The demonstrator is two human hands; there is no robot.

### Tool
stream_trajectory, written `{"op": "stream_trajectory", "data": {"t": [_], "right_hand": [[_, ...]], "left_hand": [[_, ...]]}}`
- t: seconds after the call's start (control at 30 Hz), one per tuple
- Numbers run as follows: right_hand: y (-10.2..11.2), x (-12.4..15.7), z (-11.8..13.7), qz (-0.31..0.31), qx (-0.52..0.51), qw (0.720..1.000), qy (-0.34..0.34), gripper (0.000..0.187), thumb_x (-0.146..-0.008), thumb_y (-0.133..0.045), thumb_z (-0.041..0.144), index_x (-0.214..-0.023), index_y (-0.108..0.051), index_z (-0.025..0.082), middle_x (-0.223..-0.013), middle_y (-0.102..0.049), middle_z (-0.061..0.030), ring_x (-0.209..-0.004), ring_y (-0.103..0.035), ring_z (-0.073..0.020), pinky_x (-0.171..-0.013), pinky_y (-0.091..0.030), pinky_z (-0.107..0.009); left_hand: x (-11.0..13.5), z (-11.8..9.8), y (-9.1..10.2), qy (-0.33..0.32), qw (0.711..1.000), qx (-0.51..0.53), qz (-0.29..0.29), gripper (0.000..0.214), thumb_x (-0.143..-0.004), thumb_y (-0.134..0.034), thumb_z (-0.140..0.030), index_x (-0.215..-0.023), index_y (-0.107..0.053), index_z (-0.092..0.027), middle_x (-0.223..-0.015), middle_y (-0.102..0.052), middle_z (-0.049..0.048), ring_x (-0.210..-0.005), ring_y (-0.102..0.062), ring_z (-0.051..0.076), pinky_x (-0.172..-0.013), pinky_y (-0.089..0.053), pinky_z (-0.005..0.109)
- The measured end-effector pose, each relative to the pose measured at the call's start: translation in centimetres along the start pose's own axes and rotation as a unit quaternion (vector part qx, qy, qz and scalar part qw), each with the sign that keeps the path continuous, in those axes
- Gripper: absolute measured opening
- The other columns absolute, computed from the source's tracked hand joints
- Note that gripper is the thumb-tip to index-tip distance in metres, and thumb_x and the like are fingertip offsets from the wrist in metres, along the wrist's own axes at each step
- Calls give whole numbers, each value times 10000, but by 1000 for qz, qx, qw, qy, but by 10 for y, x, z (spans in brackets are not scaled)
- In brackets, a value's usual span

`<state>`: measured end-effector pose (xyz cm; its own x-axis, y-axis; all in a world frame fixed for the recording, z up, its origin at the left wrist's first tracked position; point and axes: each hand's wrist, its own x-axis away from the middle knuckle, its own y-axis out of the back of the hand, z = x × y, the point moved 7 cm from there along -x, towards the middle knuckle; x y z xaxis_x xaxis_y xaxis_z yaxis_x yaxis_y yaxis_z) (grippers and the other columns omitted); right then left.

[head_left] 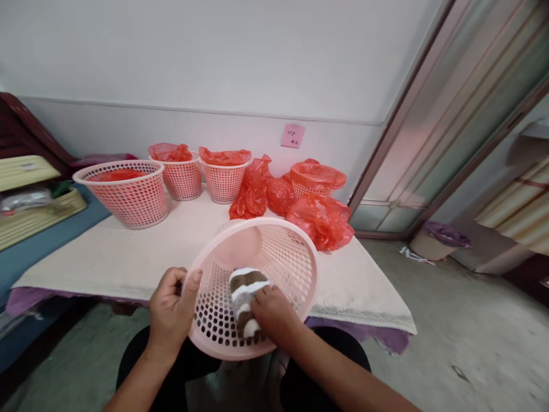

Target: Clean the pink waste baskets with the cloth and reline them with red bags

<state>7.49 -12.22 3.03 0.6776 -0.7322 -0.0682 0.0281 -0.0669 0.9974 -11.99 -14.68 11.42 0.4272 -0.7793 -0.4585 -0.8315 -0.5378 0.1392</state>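
A pink perforated plastic basket (pixel 283 252) is tilted toward me over my lap, its mouth facing the camera. My left hand (pixel 171 312) grips its near-left rim, thumb on the rim and fingers curled behind. My right hand (pixel 272 312) reaches inside the basket and presses a brown-and-white striped cloth (pixel 244 286) against the inner wall, fingers closed on the cloth.
A table with a cream cloth (pixel 128 257) stands ahead. On it are a large pink basket (pixel 126 194), two smaller pink baskets (pixel 182 174) lined with red bags, an upturned basket (pixel 317 180) and loose red plastic bags (pixel 319 220). A sliding door frame (pixel 407 114) is at the right.
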Motion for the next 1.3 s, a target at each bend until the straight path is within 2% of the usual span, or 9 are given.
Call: {"op": "stream_trajectory", "data": {"t": [0.13, 0.33, 0.43, 0.63, 0.77, 0.93, 1.03, 1.17, 1.3], "right_hand": [[-3, -13, -28, -7, -30, 997, -73, 159, -861, -551, 162, -945, -683, 128, -985, -673, -146, -940, -593, -276, -840, -430, -412], [-24, -50, 7, -30, -72, 995, -70, 289, -865, -578, 279, -1141, -613, 201, -1106, -656, -78, -970, -594, -227, -844, -444, -335], [-31, -66, 7, -29, -58, 997, -46, 235, -921, -512, 256, -1093, -642, 164, -1105, -663, -111, -1020, -574, -253, -910, -416, -388], [-37, -82, -25, 6, -22, 998, -65, 235, -906, -473, 126, -965, -694, 73, -1004, -681, -189, -1003, -581, -295, -886, -416, -444], [-27, -62, -7, 24, -31, 999, -28, 183, -867, -553, 192, -950, -697, 115, -987, -686, -142, -985, -586, -281, -908, -416, -439], [21, 5, 35, 1, -105, 992, 69, 119, -845, -605, 275, -900, -664, 187, -990, -670, -66, -943, -577, -236, -877, -441, -380], [42, 37, 48, -25, -129, 987, 90, 217, -861, -612, 323, -1023, -633, 181, -1059, -653, -77, -980, -565, -244, -900, -449, -390], [33, 44, 52, -102, -37, 990, 88, 371, -937, -514, 214, -1292, -512, 104, -1188, -617, -150, -1054, -549, -291, -913, -449, -464], [9, 36, 52, -156, -21, 984, 85, 317, -944, -515, 215, -1232, -545, 86, -1078, -650, -131, -921, -570, -287, -803, -489, -468]], "left_hand": [[10, -1, -12, 2, 999, 16, 47, 304, -851, -632, -377, -659, -461, -214, -602, -444, -65, -547, -382, 100, -501, -341, 213], [20, -13, -22, -23, 997, 8, 77, 303, -873, -606, -349, -661, -434, -216, -594, -398, -70, -537, -379, 94, -502, -348, 205], [22, -13, -20, -34, 995, -9, 88, 298, -879, -602, -341, -666, -434, -216, -600, -400, -70, -540, -382, 92, -505, -353, 203], [24, -5, -13, -48, 995, -26, 89, 295, -882, -599, -334, -669, -432, -217, -604, -409, -69, -544, -394, 93, -513, -358, 205], [9, -2, -2, -56, 995, -67, 48, 275, -864, -622, -356, -680, -480, -209, -607, -440, -68, -556, -418, 93, -540, -364, 212], [-22, -3, 12, -22, 996, -81, 1, 337, -838, -630, -442, -644, -485, -208, -557, -404, -71, -526, -373, 96, -497, -325, 221], [-38, -6, 8, 9, 998, -69, 9, 381, -812, -635, -505, -633, -483, -206, -540, -403, -70, -517, -360, 96, -477, -306, 223], [-52, -16, -8, 24, 998, -42, 35, 409, -795, -645, -522, -614, -463, -203, -518, -388, -74, -496, -343, 90, -460, -288, 219], [-54, -25, -15, 20, 998, -34, 39, 404, -781, -662, -510, -614, -465, -199, -534, -390, -73, -507, -343, 86, -454, -293, 204]]}}
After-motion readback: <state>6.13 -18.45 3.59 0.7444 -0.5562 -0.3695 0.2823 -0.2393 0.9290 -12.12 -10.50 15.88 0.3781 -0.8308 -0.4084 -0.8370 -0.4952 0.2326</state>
